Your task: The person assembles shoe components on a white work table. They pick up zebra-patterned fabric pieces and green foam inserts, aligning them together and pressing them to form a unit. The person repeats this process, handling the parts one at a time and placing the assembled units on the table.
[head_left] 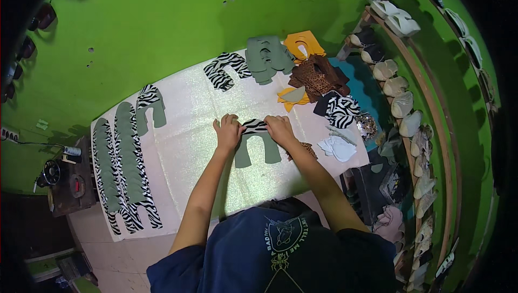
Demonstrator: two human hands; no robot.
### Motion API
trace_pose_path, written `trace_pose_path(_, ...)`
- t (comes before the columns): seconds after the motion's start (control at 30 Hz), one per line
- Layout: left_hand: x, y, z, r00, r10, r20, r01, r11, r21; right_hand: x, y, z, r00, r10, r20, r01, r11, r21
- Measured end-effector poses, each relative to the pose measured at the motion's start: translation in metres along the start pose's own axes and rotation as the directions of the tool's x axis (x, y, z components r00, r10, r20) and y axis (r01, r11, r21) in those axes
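Observation:
In front of me on the pale table (189, 147) lies a U-shaped grey-green cut piece (244, 155), its two legs toward me. Across its curved top sits a zebra-print piece (254, 126). At its left end my left hand (229, 132) grips the print with the thumb side, the other fingers spread apart. My right hand (278, 129) has closed over the right end, fingers bent onto the print. The fingertips' exact hold is too small to make out.
Overlapping rows of green and zebra pieces (127, 147) line the table's left. A zebra stack (221, 71), green pieces (264, 58), orange pieces (305, 42) and brown leopard-print pieces (318, 77) lie at the back. Shoe-shaped items fill a wooden rack (431, 93) on the right.

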State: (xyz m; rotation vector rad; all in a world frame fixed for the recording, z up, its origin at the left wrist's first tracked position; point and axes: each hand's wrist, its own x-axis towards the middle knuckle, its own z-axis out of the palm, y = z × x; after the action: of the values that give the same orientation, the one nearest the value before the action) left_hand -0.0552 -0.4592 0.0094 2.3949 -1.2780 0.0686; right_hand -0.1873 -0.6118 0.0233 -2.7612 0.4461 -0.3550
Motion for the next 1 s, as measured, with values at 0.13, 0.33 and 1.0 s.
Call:
trace_pose_path(0.13, -0.001, -0.005, 0.005, 0.999, -0.004, -0.049, 0.005, 1.000, 0.024, 0.002, -0.004, 0.000, 0.999, 0.022, 0.026, -0.022, 1.000, -0.006)
trace_pose_path(0.33, -0.001, -0.006, 0.007, 0.998, 0.014, -0.069, -0.011, 0.999, 0.036, 0.002, -0.005, 0.001, 1.000, 0.017, 0.011, -0.017, 0.999, -0.032)
trace_pose_path(1.0, -0.007, -0.004, 0.015, 0.999, -0.007, -0.051, 0.009, 0.999, 0.040, -0.007, -0.012, 0.015, 0.992, -0.016, -0.124, -0.018, 0.964, -0.265)
